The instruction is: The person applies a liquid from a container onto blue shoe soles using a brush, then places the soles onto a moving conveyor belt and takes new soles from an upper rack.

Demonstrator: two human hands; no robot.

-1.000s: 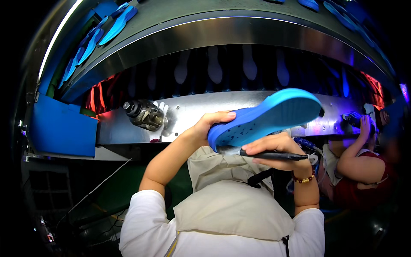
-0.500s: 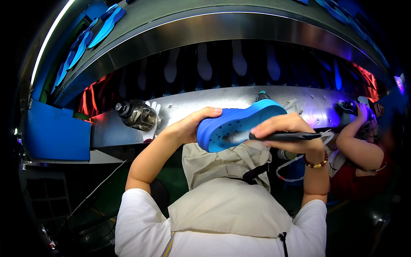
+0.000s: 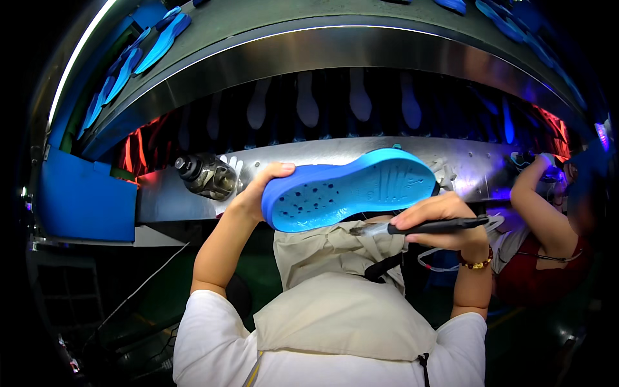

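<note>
My left hand grips the heel end of a blue shoe sole, thumb over its upper rim. The sole is tilted with its hollow inner side facing me, darker blue round the outer wall. Small holes dot the heel part, where the surface looks wet and shiny; raised lines mark the toe part. Closed round the black handle of a brush is my right hand. The pale bristles point left, just below the sole's lower edge and apart from it.
A dark bottle with a black cap stands on the metal ledge at left. Behind it hang several soles. Blue sole pieces lie on the upper green belt. A co-worker's arm reaches to the ledge at right.
The brush has moved from inside the sole's heel to below its lower edge. My left hand has shifted left with the sole, turning more of its inner side into view.
</note>
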